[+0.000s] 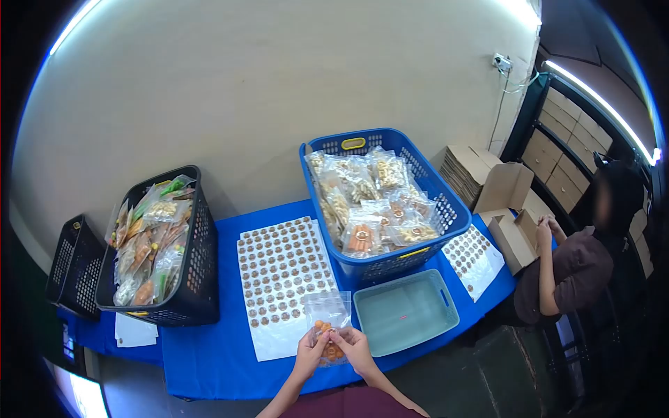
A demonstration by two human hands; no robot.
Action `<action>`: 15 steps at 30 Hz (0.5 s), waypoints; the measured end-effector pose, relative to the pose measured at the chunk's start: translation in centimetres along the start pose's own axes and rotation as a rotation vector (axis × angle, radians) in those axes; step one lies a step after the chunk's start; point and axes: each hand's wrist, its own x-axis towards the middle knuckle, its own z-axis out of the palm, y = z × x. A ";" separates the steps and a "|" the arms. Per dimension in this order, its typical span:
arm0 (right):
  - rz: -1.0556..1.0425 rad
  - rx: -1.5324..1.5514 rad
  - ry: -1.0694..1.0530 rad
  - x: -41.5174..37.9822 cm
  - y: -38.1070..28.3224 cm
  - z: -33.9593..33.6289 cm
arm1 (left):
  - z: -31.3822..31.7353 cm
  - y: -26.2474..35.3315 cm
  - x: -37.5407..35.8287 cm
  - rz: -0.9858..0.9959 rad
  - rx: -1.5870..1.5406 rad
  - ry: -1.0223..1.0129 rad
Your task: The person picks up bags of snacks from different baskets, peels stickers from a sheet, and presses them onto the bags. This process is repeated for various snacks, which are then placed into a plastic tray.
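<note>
Both of my hands hold a clear plastic bag (333, 305) with orange-brown pieces inside, near the front edge of the blue table. My left hand (310, 354) pinches its left side and my right hand (355, 348) its right side, with the fingertips meeting at the middle. Under and behind the bag lies a white sheet (279, 340) with rows of round brown stickers. Just right of my right hand sits an empty pale green tray (406, 313). The lower part of the bag is partly hidden by my hands.
A blue basket (456, 226) of filled bags stands behind the tray, a black basket (202, 279) of bags at the left. Another sticker sheet (481, 279) and open cardboard boxes (512, 240) are at the right, beside a seated or standing person (582, 268).
</note>
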 end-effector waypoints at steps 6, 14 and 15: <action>0.002 -0.001 0.006 0.2 1.2 2.2 | -2.6 1.2 -0.3 -0.043 -0.086 -0.073; 0.053 0.076 -0.016 0.1 3.1 5.1 | -7.2 2.7 -0.7 -0.107 0.063 -0.145; 0.070 0.091 -0.035 -0.1 3.4 5.4 | -7.8 3.1 -1.0 -0.129 0.049 -0.158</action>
